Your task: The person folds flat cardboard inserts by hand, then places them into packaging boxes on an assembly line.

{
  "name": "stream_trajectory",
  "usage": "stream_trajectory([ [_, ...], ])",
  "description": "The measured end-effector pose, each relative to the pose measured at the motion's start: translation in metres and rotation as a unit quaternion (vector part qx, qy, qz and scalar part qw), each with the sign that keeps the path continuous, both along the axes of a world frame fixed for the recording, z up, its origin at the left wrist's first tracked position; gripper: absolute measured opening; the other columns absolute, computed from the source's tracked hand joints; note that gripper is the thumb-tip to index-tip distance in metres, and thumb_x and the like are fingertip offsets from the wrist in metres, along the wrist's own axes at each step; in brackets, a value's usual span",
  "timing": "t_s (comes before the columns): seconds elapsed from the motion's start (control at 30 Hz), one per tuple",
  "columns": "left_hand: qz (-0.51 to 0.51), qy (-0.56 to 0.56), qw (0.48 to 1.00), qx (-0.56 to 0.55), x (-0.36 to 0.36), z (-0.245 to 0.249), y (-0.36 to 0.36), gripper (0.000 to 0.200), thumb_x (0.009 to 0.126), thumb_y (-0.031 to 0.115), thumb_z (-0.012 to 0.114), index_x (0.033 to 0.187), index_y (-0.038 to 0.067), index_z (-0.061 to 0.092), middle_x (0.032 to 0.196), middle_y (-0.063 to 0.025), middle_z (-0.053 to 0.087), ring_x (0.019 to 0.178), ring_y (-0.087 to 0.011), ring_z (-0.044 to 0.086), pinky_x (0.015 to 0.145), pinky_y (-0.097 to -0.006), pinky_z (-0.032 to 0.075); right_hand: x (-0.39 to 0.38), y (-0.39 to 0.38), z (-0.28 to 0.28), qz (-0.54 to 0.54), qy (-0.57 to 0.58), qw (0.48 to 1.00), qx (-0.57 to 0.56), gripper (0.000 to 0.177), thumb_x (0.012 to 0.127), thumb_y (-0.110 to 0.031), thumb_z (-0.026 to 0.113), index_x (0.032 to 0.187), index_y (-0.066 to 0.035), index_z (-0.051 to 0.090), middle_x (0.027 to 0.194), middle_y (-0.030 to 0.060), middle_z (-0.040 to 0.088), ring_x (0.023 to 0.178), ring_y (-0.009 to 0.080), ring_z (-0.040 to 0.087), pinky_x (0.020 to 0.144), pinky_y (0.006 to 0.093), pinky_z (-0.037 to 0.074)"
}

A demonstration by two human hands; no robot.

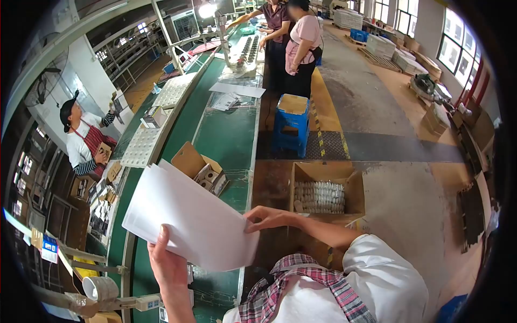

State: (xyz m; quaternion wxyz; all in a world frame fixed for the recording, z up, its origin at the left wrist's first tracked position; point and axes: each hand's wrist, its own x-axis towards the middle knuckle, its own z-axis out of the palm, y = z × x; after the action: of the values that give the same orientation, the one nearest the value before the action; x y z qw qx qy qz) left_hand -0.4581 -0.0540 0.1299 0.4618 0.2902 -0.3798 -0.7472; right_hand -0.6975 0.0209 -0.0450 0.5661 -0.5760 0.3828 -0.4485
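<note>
A stack of white paper sheets is held up over the green work surface. My left hand grips its lower left edge, with the thumb on top. At the right edge, my right hand pinches the sheets between thumb and fingers. Just behind the stack, an open cardboard box with white and dark parts inside sits on the green surface. Further up lie more loose papers.
A carton of wrapped items stands on the floor at right, near a blue stool. White trays line the left side. One person works across the line; two people stand at the far end.
</note>
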Motion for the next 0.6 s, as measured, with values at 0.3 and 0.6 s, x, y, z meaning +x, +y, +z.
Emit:
stream_trajectory([
  [0.3,0.017,-0.006,1.000,-0.011,-0.006,-0.012,-0.042,0.043,0.076,0.015,0.067,0.113,0.002,0.051,0.106,-0.0071,0.057,0.097,-0.0189,0.053,0.088,-0.0338,0.040,0.000,-0.004,-0.003,0.043,-0.084,0.990,0.109,0.047,0.080,-0.024,0.064,0.119,0.000,0.051,0.106,0.0041,0.060,0.096,0.0095,0.053,0.086,0.0247,0.041],
  [0.6,0.093,-0.008,0.996,0.011,-0.019,-0.038,-0.086,0.045,0.077,0.017,0.065,0.116,0.001,0.049,0.111,-0.0083,0.055,0.105,-0.0205,0.051,0.091,-0.0361,0.040,-0.033,-0.039,0.010,-0.004,-0.048,0.992,0.116,0.052,0.079,-0.026,0.065,0.120,0.002,0.050,0.107,0.0062,0.059,0.098,0.0118,0.052,0.087,0.0261,0.040],
])
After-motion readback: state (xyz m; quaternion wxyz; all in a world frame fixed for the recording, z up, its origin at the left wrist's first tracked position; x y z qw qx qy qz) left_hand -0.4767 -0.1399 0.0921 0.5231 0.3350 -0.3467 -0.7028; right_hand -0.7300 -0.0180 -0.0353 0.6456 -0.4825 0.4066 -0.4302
